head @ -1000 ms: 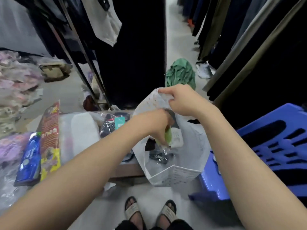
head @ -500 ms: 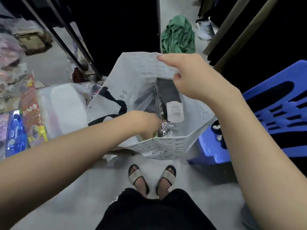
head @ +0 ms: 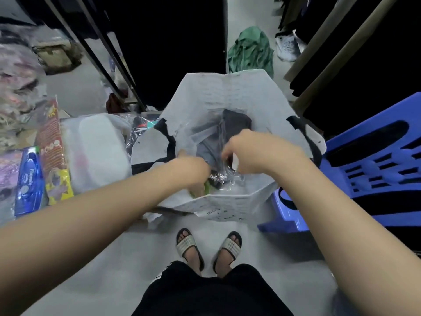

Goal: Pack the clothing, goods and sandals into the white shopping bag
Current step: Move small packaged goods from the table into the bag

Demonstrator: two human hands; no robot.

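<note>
The white shopping bag (head: 230,201) with black handles stands open in front of me, between a low table and a stool. Inside it lies dark clothing in clear plastic (head: 234,124). My left hand (head: 191,166) reaches into the bag from the left; its fingers are mostly hidden, and a green item (head: 206,187) shows just under it. My right hand (head: 247,153) is inside the bag's mouth, fingers curled on the clear wrap of the dark clothing. The frame is blurred around both hands.
On the table to the left lie a blue packet (head: 29,179), a red and yellow packet (head: 52,142), a white wrapped bundle (head: 100,151) and a dark packet (head: 141,126). A blue plastic stool (head: 364,169) stands right. Racks of dark clothes rise behind. My sandalled feet (head: 186,245) stand below the bag.
My right hand let go of the bag's far rim and came down onto the wrapped clothing inside. The bag now gapes wider. My left hand stays in the bag.
</note>
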